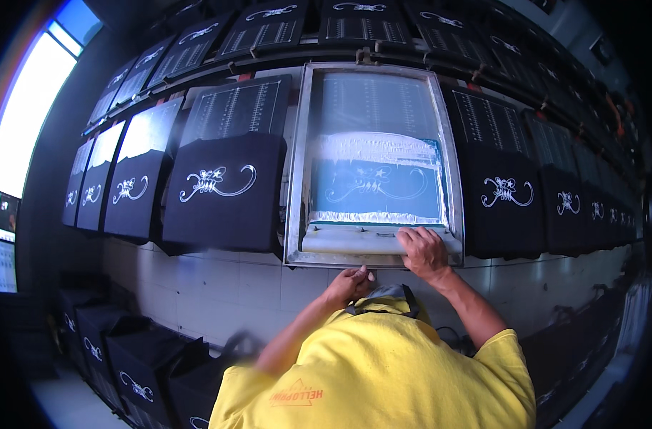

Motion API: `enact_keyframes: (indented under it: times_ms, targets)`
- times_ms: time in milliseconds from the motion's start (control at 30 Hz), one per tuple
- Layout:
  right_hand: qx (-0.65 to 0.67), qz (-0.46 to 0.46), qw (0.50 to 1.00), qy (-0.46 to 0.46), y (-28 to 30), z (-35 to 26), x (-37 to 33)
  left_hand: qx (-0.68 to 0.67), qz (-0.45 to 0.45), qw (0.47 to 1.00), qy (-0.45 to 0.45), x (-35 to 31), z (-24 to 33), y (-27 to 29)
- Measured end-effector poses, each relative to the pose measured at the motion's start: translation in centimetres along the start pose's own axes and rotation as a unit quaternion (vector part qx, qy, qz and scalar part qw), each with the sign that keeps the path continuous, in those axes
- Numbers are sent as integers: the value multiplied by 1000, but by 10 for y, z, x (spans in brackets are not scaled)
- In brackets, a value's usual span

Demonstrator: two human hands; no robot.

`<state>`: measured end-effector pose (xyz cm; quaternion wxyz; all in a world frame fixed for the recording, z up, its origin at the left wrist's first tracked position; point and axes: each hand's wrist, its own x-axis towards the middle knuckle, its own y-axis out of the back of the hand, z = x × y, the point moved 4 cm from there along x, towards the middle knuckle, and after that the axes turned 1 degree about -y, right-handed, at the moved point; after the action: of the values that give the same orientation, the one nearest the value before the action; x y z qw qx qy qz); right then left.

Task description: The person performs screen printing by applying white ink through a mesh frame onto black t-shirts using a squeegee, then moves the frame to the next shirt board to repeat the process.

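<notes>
A metal-framed printing screen (297, 164) lies flat on the long table, its blue mesh showing a white scroll design with bands of white ink above and below it. A long squeegee (347, 239) rests along the screen's near edge. My right hand (422, 250) grips the right end of the squeegee. My left hand (349, 283) sits with fingers curled at the near edge of the screen frame, close to my chest; whether it holds anything is unclear. My yellow shirt (383, 365) fills the lower middle.
Black fabric pieces (222, 189) printed with the same white scroll design lie in a row left and right of the screen, for example one at the right (501, 196). More dark panels line the back rail. Black bags (143, 365) stand on the floor at lower left.
</notes>
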<state>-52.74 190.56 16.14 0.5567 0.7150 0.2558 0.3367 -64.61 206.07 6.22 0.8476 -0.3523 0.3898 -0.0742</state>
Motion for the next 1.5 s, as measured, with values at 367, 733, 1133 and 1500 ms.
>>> enact_keyframes:
  times_ms: [367,733,1133,1500]
  targets:
    - [-13,41,999,2,8,7,2,835,177,422,-305,-72,144,-6]
    - [28,63,994,-84,2,68,-53,782,228,482,-322,-50,128,13]
    - [-7,27,995,-92,5,51,-64,781,237,444,-370,-48,103,33]
    - [-17,43,996,-75,-11,128,41,795,220,399,-400,28,217,41]
